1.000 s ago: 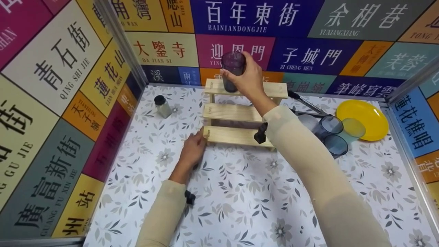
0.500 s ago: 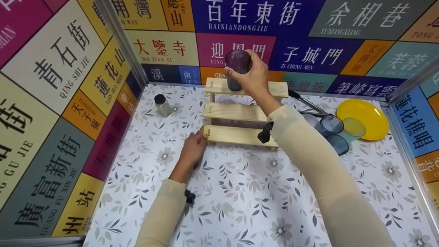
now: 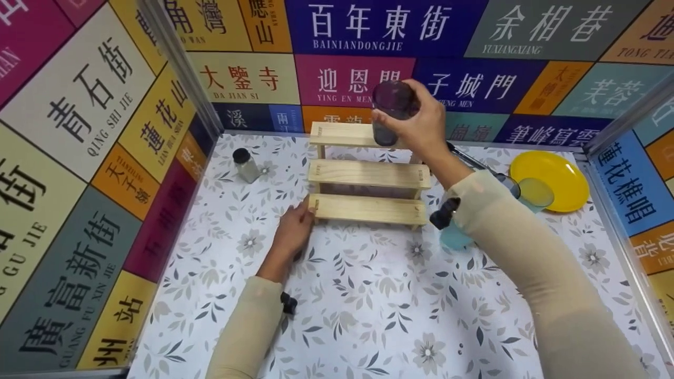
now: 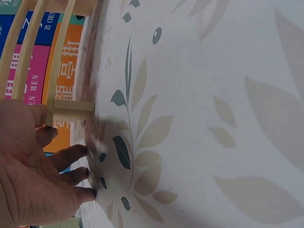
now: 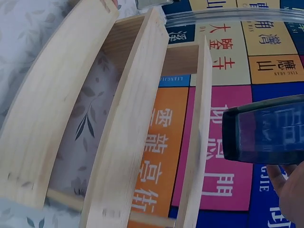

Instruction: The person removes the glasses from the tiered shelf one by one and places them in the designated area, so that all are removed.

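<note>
My right hand (image 3: 424,123) grips a dark purple tumbler (image 3: 391,113) above the top step of a three-step wooden rack (image 3: 368,173). The right wrist view shows a gap between the tumbler's base (image 5: 232,135) and the top board (image 5: 197,137); there the glass looks bluish. At the rack's lower left end, my left hand (image 3: 292,229) holds the end of the lowest step. In the left wrist view, its thumb and forefinger pinch the wooden end, while the other fingers (image 4: 71,156) reach toward the patterned cloth.
A small black-lidded bottle (image 3: 246,166) stands left of the rack. On the right are a yellow plate (image 3: 571,184), a greenish cup (image 3: 537,193), a pale blue cup (image 3: 454,239) and a black-handled metal tool (image 3: 468,158), partly behind my right arm. Sign-covered walls enclose the table.
My right hand has carried the tumbler rightward along the top step. The right forearm now covers more of the cups. My left hand keeps its place at the rack.
</note>
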{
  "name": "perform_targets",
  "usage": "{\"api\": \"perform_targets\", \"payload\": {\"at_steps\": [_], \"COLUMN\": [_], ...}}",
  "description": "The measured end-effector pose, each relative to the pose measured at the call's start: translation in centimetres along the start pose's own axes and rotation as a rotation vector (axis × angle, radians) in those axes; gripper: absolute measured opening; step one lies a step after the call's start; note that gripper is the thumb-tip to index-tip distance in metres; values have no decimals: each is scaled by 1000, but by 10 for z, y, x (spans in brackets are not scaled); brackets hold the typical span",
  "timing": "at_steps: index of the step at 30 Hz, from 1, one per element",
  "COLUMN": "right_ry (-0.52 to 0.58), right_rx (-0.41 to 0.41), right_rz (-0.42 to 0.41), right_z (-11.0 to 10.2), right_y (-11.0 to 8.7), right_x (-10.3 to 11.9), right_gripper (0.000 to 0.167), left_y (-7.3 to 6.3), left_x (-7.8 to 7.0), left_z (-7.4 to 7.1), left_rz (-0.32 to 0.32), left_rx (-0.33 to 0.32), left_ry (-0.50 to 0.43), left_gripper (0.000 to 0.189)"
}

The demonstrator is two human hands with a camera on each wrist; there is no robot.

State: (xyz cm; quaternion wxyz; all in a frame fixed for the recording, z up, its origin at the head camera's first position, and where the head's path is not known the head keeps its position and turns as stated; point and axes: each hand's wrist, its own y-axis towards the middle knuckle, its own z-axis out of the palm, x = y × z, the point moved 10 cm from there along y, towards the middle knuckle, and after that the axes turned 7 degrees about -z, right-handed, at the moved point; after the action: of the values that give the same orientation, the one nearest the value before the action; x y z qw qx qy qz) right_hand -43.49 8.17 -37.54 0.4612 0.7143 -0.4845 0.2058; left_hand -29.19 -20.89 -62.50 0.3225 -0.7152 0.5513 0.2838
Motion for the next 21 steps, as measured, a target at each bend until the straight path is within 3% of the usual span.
{"api": "perform_targets", "payload": {"at_steps": [8, 15, 21], "right_ry": [5, -12, -15], "right_rx": [-27, -41, -53], "right_rz": [-48, -26, -18], "right_z": [-46, -80, -103], "right_y": [-24, -44, -57], "right_x": [-11, -20, -30], "right_gripper": [78, 75, 76], "left_y": [5, 24, 9], "left_x": [9, 33, 9], "left_z": [6, 16, 6], "left_rz": [-17, 59, 57], "left_rx": [33, -19, 26], "left_ry": [-15, 14, -8], "left_gripper": [58, 64, 60]}}
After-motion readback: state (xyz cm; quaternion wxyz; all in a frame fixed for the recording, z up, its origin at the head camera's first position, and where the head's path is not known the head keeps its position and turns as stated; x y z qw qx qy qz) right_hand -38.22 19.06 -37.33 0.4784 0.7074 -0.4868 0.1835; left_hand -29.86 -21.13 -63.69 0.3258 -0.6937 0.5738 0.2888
